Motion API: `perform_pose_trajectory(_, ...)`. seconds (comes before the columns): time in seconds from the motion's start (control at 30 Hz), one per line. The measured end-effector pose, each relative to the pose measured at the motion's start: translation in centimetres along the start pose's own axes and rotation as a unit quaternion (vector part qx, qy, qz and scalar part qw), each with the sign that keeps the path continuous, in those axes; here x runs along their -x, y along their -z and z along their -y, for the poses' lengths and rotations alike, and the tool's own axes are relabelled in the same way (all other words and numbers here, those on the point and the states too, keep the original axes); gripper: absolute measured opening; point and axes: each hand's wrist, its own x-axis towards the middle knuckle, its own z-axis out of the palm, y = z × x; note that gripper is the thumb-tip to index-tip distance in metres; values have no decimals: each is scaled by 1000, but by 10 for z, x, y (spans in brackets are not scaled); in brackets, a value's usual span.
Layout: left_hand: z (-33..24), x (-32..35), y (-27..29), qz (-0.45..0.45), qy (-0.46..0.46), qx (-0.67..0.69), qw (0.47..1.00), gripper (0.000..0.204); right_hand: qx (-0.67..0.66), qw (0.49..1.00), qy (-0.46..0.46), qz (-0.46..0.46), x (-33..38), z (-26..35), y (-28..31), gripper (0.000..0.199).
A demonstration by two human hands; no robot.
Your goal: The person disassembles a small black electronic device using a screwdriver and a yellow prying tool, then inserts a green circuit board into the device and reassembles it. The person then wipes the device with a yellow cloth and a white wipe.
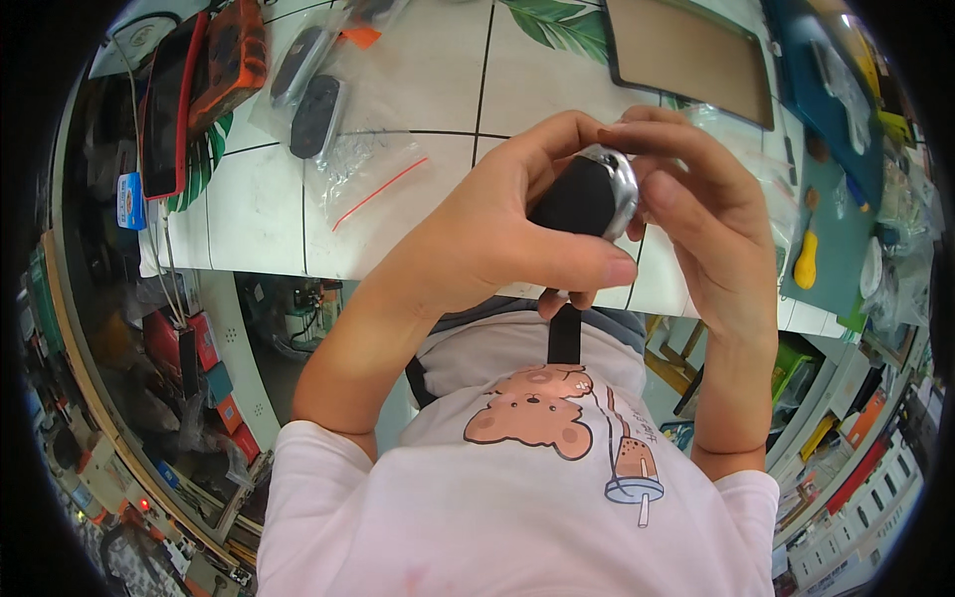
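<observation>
Smartwatch (594, 194) held up over the white worktop (438, 90) — left hand (497, 234) clenched around its black body, thumb across the front. Right hand (696, 214) pinches the silver rim, fingertips touching it. Black strap (564, 333) hangs down.

I see open white tabletop (438, 90) between the plastic bags (343, 139) and the brown tray (686, 55), with tools (808, 261) crowding the right edge

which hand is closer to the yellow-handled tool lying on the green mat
Right. The right hand holds the round silver-rimmed object just left of the yellow-handled tool on the green mat. The left hand grips the same object from the far side, farther away.
</observation>
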Motion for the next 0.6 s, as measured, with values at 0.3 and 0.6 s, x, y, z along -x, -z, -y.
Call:
perform_pose_trajectory(0.3, 12, 2, 2, 33, -27, 80, 996, 48, 106, 993, 49, 22, 1, -1, 0, 48)
perform_pose_trajectory(0.6, 24, -11, -7, 88, 52, 192, 976, 49, 89, 992, 83, -10, 10, 1, 13, 21)
